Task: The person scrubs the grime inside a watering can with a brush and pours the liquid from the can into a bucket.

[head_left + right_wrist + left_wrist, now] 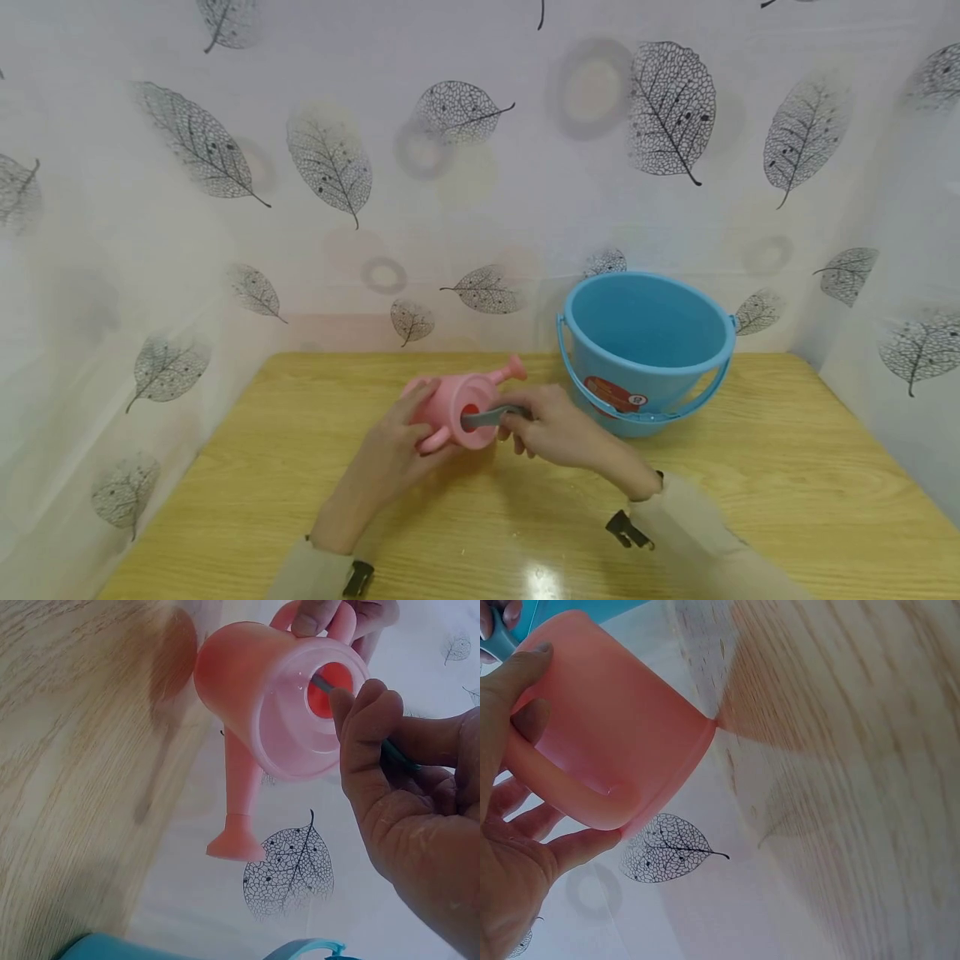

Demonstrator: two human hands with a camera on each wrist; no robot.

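the left hand [392,443] grips the can [448,400], tipped over the bench [225,500] apparently to admit the tool [491,416] that the right hand [558,427] pinches from three o'clock; the bucket [678,387] stands at the can's two o'clock.

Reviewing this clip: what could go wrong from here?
The left hand holds the pink watering can tipped, opening toward the person, so any loose contents, which I can't make out, might spill.

The right hand has the grey tool through that opening; it could catch on the edge and jerk the can loose.

The spout points toward the blue bucket, so a sideways swing might knock it.
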